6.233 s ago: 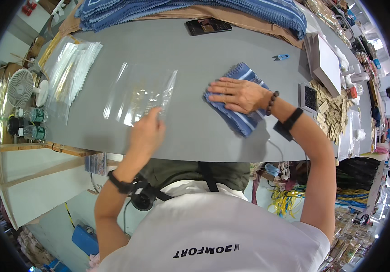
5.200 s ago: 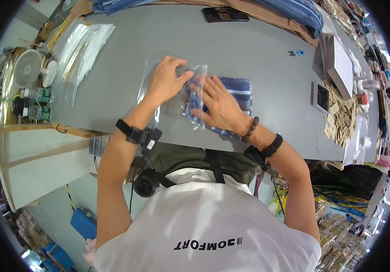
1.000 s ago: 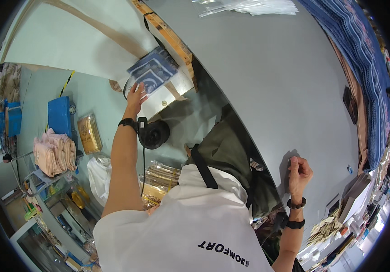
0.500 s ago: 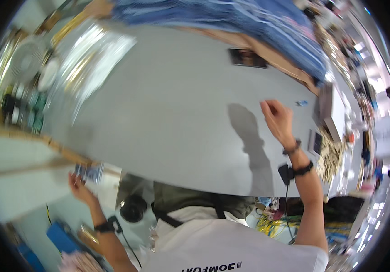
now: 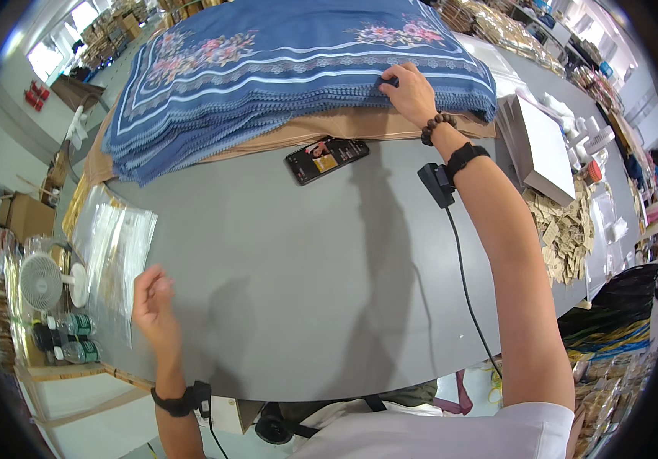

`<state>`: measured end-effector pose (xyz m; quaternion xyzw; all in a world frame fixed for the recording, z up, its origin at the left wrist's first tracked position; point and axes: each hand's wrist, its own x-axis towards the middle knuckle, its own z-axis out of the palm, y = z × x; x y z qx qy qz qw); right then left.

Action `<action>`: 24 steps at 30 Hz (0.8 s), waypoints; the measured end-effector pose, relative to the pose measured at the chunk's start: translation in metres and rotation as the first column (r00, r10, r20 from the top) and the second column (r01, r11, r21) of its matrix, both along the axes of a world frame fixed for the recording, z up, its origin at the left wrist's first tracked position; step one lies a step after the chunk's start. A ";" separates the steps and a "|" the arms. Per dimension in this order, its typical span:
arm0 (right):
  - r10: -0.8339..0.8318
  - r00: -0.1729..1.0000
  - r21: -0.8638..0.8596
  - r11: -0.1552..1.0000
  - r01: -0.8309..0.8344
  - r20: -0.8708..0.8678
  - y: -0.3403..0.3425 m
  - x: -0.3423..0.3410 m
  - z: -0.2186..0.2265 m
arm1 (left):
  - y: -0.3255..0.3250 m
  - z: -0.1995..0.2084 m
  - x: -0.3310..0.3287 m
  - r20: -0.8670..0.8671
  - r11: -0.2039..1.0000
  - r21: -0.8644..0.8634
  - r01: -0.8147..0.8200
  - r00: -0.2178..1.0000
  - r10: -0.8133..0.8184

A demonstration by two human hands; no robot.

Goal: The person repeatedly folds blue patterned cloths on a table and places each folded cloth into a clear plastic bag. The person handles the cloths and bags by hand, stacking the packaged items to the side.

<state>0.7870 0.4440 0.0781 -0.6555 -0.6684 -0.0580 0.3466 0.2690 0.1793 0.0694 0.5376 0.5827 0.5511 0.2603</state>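
Observation:
A thick stack of blue floral scarves (image 5: 267, 65) with white stripes and scalloped edges lies across the far side of the grey table. My right hand (image 5: 411, 96) is at the stack's right half, its thumb and fingers closed on the top scarf near its striped border. To the left, above the table near the clear plastic bags (image 5: 118, 237), hovers my left hand (image 5: 154, 306). Its fingers are loosely bent and a little apart, slightly blurred, and nothing shows in them. A phone (image 5: 326, 158) with a lit screen rests just in front of the stack.
Brown cloth or paper (image 5: 298, 127) lies under the scarves. At right are a white box (image 5: 547, 149) and a heap of small tan tags (image 5: 562, 237). Bottles (image 5: 80, 350) and a fan (image 5: 42, 279) stand at left. A black cable (image 5: 463, 283) hangs from my right wrist.
My view has tilted up toward the stack. My right hand has gone from above the bare table to the scarves. My left hand has risen from beside a small packet below the table edge.

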 end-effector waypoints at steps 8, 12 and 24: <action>0.069 0.987 0.084 0.995 -0.057 -0.148 -0.003 0.018 0.021 | 0.123 0.015 0.156 -0.289 0.879 0.090 0.468 0.857 -0.426; 0.031 0.965 0.075 0.997 -0.012 -0.260 -0.008 0.012 0.037 | 0.197 0.011 0.243 -0.380 0.780 0.231 0.582 0.792 -0.478; 0.242 0.953 0.085 0.970 -0.230 -0.182 -0.003 -0.001 0.014 | 0.337 0.008 0.286 -0.511 0.947 0.204 0.248 0.852 -0.113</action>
